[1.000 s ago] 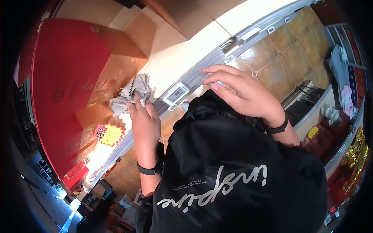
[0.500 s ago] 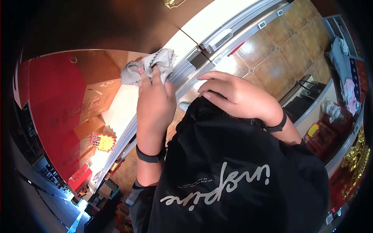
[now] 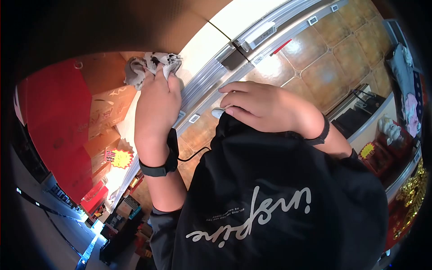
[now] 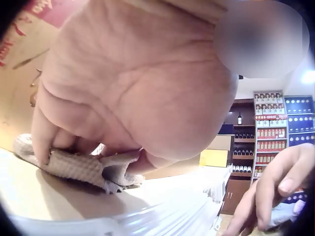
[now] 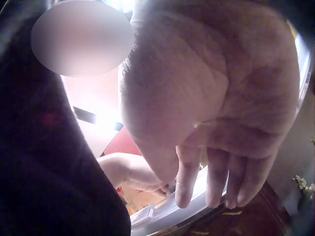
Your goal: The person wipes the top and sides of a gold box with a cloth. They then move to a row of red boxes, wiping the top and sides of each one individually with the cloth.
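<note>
The left hand [image 3: 157,105] gripped a crumpled grey cloth [image 3: 134,72] against the pale shelf [image 3: 200,42], on the far left, near a cardboard box [image 3: 108,110]. To the right, the right hand [image 3: 270,105] held nothing, its fingers loosely extended. Wiping the shelf appeared to be the step in hand; the next move seemingly called for even pressure and clearance from the box.

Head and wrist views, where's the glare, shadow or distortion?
Head view: fisheye curving, dark corners, glare on glossy brown floor tiles; left wrist view: a shadow beneath the grey ribbed cloth; right wrist view: the bare right hand dim against bright light.
</note>
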The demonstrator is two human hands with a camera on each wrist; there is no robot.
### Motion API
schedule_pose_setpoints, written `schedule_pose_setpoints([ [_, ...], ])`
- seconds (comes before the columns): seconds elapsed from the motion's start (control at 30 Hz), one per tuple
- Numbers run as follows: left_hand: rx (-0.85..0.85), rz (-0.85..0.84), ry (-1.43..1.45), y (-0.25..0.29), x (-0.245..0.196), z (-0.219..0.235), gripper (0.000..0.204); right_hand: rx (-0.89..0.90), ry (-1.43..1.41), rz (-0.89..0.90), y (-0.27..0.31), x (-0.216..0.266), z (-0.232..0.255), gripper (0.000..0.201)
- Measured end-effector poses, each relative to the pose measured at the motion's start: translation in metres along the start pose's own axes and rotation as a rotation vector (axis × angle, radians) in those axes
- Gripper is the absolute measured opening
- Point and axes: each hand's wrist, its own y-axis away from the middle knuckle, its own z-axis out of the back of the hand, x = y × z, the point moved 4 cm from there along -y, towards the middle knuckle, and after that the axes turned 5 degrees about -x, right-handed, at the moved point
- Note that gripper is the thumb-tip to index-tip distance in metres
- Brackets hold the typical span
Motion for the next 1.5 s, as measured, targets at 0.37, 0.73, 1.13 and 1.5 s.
schedule_pose_setpoints([
  [0.37,0.076,0.048,-0.238,0.050,-0.032,-0.005,0.058,0.062,-0.077,0.080,-0.014,0.008,-0.010,0.019],
  [0.73,-0.171,-0.202,-0.269,0.024,-0.076,-0.018,0.057,-0.155,-0.040,0.017,0.000,0.001,0.005,0.021],
  [1.13,-0.115,0.218,-0.286,0.080,0.042,-0.020,0.047,0.054,-0.077,0.049,-0.022,0.025,-0.007,0.024],
  [1.5,-0.503,0.264,0.184,0.133,0.104,0.004,0.038,0.386,-0.088,0.242,-0.048,0.057,-0.059,0.024],
])
